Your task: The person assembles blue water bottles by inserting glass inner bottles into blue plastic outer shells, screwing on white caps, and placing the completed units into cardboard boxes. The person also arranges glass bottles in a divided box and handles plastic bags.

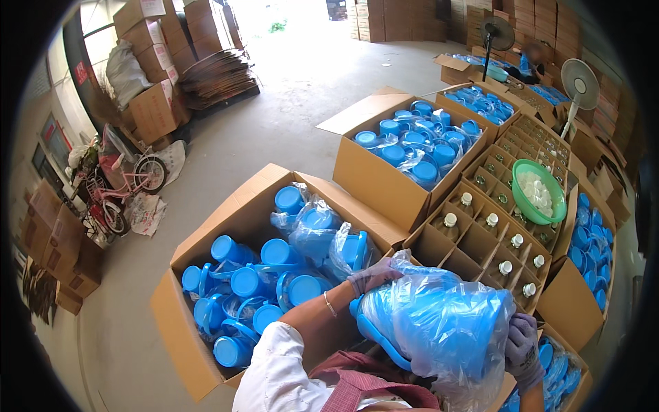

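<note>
One bagged blue plastic container [439,324] stretches crosswise from left hand [375,276] to right hand [524,349].
Left fingers pinch it at upper left; right fingers clutch its right end.

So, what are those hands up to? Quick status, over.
Left hand and right hand both gripping one blue container. Loose clear plastic around it. Open box close by left forearm.

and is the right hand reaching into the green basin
No, the right hand is on the plastic-wrapped blue item, apart from the green basin.
</note>
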`<action>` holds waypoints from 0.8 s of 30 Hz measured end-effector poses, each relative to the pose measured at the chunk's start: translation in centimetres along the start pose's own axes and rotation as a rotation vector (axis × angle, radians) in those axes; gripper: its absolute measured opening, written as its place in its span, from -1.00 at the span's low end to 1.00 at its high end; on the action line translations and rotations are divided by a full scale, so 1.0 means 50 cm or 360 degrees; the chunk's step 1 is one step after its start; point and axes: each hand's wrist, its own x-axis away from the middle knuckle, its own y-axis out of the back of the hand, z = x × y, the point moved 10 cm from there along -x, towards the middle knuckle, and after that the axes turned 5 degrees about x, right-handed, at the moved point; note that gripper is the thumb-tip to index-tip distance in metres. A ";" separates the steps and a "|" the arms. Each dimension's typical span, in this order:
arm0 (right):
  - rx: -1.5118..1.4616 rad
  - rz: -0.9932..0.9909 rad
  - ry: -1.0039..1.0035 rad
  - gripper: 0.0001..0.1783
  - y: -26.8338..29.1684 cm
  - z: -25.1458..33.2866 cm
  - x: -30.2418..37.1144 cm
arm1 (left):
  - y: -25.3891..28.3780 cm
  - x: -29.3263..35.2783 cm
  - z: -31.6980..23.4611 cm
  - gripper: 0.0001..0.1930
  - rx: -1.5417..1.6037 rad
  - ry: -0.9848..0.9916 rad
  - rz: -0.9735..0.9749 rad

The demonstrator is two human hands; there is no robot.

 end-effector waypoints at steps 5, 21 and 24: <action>-0.0493 0.0160 -0.1178 -0.72 -0.072 -0.121 0.132 | -0.061 0.038 -0.043 -0.76 0.0162 0.0080 -0.0199; -0.2136 -0.0008 -0.0864 -0.21 -0.354 0.032 -0.192 | 0.110 0.387 -0.058 -0.56 0.1339 -0.0481 -0.1041; -0.1825 -0.0057 -0.0028 0.00 -0.332 0.225 -0.326 | 0.229 0.517 -0.037 -0.46 0.0355 -0.0565 -0.1305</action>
